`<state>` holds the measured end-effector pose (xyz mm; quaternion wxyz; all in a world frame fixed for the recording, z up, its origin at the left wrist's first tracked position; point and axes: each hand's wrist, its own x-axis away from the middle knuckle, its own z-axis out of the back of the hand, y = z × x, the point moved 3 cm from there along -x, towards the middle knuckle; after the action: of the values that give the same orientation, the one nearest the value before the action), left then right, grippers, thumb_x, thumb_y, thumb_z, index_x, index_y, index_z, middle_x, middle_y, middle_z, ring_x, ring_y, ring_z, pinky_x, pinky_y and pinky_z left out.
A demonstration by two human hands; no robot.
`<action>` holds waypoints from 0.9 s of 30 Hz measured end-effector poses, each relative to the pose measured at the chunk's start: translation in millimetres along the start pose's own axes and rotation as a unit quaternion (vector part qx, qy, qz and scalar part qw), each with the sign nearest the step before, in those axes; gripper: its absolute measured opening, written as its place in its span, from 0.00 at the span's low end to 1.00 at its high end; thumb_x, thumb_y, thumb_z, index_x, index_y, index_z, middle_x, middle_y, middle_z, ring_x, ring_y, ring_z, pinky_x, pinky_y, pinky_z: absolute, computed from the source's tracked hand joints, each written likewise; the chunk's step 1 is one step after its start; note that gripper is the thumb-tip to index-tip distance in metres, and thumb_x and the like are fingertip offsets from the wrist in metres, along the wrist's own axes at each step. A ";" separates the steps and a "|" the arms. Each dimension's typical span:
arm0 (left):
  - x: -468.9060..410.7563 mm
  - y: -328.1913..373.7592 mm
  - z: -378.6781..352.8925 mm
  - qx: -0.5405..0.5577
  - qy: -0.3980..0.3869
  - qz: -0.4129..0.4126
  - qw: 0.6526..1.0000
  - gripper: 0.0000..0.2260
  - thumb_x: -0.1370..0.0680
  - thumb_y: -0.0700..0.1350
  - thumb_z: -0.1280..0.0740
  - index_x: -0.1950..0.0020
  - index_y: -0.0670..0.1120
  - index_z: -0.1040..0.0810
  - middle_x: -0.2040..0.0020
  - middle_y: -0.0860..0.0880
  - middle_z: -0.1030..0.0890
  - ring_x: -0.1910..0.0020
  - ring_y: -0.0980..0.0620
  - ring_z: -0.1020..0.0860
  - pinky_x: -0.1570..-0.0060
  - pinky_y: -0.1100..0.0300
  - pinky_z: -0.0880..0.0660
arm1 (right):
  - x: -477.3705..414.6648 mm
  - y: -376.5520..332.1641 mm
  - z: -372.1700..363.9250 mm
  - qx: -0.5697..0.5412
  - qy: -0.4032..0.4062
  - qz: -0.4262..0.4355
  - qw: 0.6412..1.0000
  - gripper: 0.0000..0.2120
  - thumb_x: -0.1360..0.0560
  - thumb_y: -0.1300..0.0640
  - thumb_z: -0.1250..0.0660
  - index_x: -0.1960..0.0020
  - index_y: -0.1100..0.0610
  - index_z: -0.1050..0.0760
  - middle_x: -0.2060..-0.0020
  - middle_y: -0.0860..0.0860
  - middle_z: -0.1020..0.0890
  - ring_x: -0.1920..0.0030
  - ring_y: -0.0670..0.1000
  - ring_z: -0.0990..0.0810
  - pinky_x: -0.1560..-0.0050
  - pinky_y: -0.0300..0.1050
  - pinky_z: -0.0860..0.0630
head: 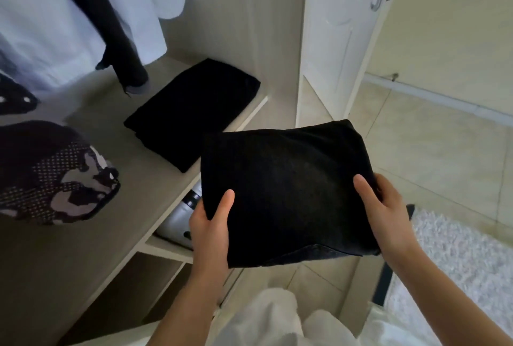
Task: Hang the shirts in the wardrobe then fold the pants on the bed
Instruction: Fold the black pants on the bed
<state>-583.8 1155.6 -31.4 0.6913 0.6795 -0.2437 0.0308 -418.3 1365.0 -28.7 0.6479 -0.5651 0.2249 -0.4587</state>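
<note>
The wardrobe shelf [111,206], a wide pale board, runs from the lower left up toward the middle. Above its back part hang white shirts [41,26], with a dark garment [116,26] between them whose hem comes down almost to the shelf. To the right of the shelf, past the wardrobe's side panel, are a white door [347,40] and the tiled floor [416,151]. Further right of the shelf, on the floor, lies a shaggy white rug [458,256].

The folded black pants [286,193] are held in the air just off the shelf's front edge, lying flat and not resting on the board. A second folded black bundle [191,115] lies on the shelf's right part, close to the held pants but apart from them. A black-and-grey patterned garment [50,173] lies on the shelf's left end. Below the shelf's front edge a grey object [177,218] shows in a lower compartment.

The left hand [211,229] grips the near left edge of the pants, with the thumb [226,201] laid flat on top. The right hand [388,215] grips the near right edge, its thumb [363,190] also on top. The other fingers of both hands are under the cloth, so each hand pinches the pants between thumb and hidden fingers. Whether those fingers are spread or held together cannot be told.
</note>
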 end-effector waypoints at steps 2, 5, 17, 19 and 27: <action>-8.7 12.0 -6.8 0.022 0.015 -0.006 1.000 0.11 0.24 0.52 0.30 0.43 0.63 0.20 0.45 0.60 0.17 0.45 0.54 0.19 0.48 0.53 0.21 | -23.1 -16.4 -6.5 0.010 -0.013 0.020 1.000 0.14 0.21 0.44 0.40 0.43 0.51 0.25 0.53 0.44 0.20 0.52 0.42 0.22 0.57 0.38 0.27; -17.1 27.1 -15.4 0.056 0.061 -0.020 0.996 0.14 0.24 0.50 0.30 0.39 0.61 0.21 0.44 0.59 0.18 0.45 0.54 0.19 0.48 0.53 0.22 | -55.5 -40.7 -15.4 0.021 -0.043 0.054 0.997 0.13 0.20 0.44 0.40 0.43 0.49 0.25 0.53 0.42 0.19 0.54 0.40 0.22 0.59 0.37 0.28; -31.0 66.9 -20.7 0.152 0.227 -0.041 0.961 0.15 0.24 0.46 0.30 0.38 0.54 0.22 0.45 0.53 0.16 0.45 0.50 0.18 0.46 0.52 0.22 | -154.6 -127.4 -93.0 0.080 -0.234 0.171 0.954 0.16 0.20 0.45 0.42 0.39 0.51 0.25 0.52 0.44 0.19 0.50 0.46 0.21 0.49 0.45 0.24; -40.5 76.2 -18.4 0.147 0.238 -0.054 0.959 0.15 0.25 0.43 0.29 0.39 0.55 0.22 0.45 0.53 0.16 0.45 0.50 0.18 0.49 0.53 0.22 | -168.8 -143.0 -111.4 0.087 -0.250 0.187 0.946 0.17 0.20 0.45 0.42 0.38 0.53 0.25 0.53 0.44 0.20 0.51 0.47 0.22 0.50 0.45 0.27; -93.7 116.5 -9.3 0.188 0.254 -0.088 0.945 0.24 0.25 0.46 0.28 0.31 0.56 0.27 0.39 0.53 0.19 0.41 0.49 0.21 0.41 0.49 0.23 | -208.9 -214.2 -185.7 0.120 -0.279 0.250 0.919 0.17 0.21 0.41 0.42 0.44 0.53 0.25 0.54 0.49 0.20 0.50 0.53 0.21 0.49 0.50 0.25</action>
<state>-707.0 1200.2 41.2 0.5899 0.7856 0.0106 0.1867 -741.4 1457.3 76.5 0.8409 -0.5135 0.1124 -0.1288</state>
